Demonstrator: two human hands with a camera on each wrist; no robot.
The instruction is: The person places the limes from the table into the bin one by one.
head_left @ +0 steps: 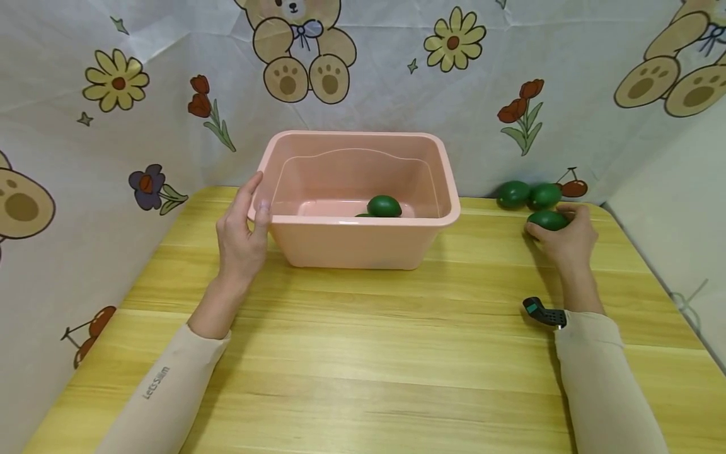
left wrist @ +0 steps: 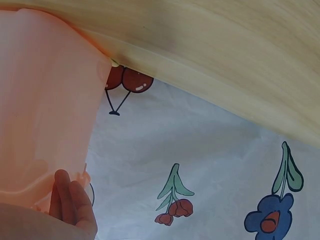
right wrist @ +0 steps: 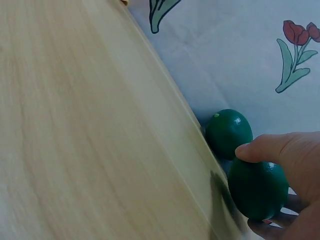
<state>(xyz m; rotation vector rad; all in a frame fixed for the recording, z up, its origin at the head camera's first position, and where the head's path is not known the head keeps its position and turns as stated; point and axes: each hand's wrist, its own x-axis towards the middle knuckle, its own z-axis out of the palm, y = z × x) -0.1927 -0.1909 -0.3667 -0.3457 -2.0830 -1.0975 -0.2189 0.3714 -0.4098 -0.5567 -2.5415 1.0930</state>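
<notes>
My left hand (head_left: pixel 241 239) holds the pink plastic bin (head_left: pixel 351 243) at its front left corner, thumb over the rim and fingers along the outer side. In the left wrist view, the fingers (left wrist: pixel 62 195) lie against the bin's wall. One green lime (head_left: pixel 384 205) shows inside the bin, and the front rim hides most of another. At the right, my right hand (head_left: pixel 570 243) grips a green lime (right wrist: pixel 257 189) between thumb and fingers. Just behind it, a lime (head_left: pixel 513 195) and another lime (head_left: pixel 544 196) rest side by side at the table's back edge.
The wooden table (head_left: pixel 363 353) meets a patterned cloth backdrop (head_left: pixel 386 107) behind the bin. A white wall (head_left: pixel 680 208) borders the table's right edge. A black strap device (head_left: pixel 543 312) is on my right wrist.
</notes>
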